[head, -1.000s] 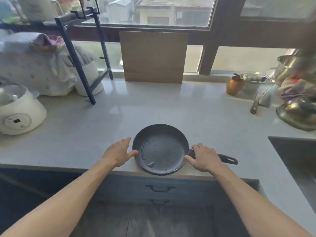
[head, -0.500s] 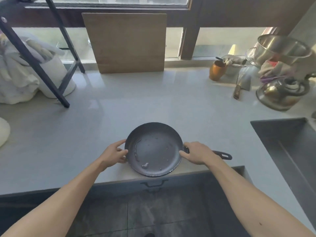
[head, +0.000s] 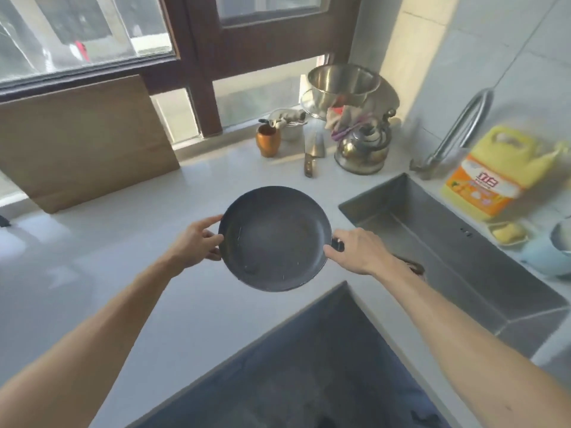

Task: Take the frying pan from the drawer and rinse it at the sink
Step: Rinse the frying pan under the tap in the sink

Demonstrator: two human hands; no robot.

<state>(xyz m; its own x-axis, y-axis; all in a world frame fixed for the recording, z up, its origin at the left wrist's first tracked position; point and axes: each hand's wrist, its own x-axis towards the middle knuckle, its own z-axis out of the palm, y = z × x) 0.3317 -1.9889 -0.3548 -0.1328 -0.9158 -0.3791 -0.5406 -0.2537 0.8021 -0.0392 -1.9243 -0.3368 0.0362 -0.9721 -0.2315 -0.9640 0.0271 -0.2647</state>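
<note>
I am holding the black frying pan (head: pixel 273 239) level above the white countertop (head: pixel 92 242), my left hand (head: pixel 197 242) pinching its rim and my right hand (head: pixel 355 250) wrapped around the handle base. The steel sink (head: pixel 432 230) is waiting just to the right. A loose rim pinch is risking a tilt; the kettle (head: pixel 363 146), cleaver (head: pixel 312 152) and detergent jug (head: pixel 494 171) are crowding the tap (head: pixel 457 131).
</note>
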